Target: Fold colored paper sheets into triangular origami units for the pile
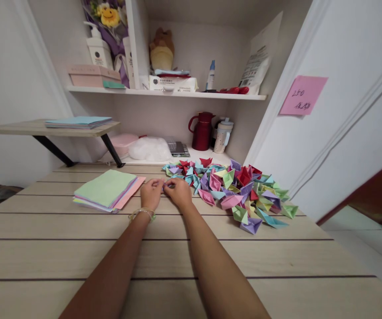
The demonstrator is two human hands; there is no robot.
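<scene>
L hand (151,193) and R hand (180,193) have fingers pinched on a bit of purple paper (163,188) btwn them, low over the surface (164,252); can't tell its fold from here. I'd line edges up & press creases firmly w/ thumbs. Paper stack (106,188) sits just left; folded boats (231,202) crowd the R side, leaving that hand little room. Red jug (202,131) stands at back, out of the way.

- Your left hand (151,195) and right hand (179,193) nearly meet, fingers (171,182) bent inward, pinching at the grip.
- Behind it, your bare left forearm (114,261) and right forearm (217,257) spread apart.
</scene>
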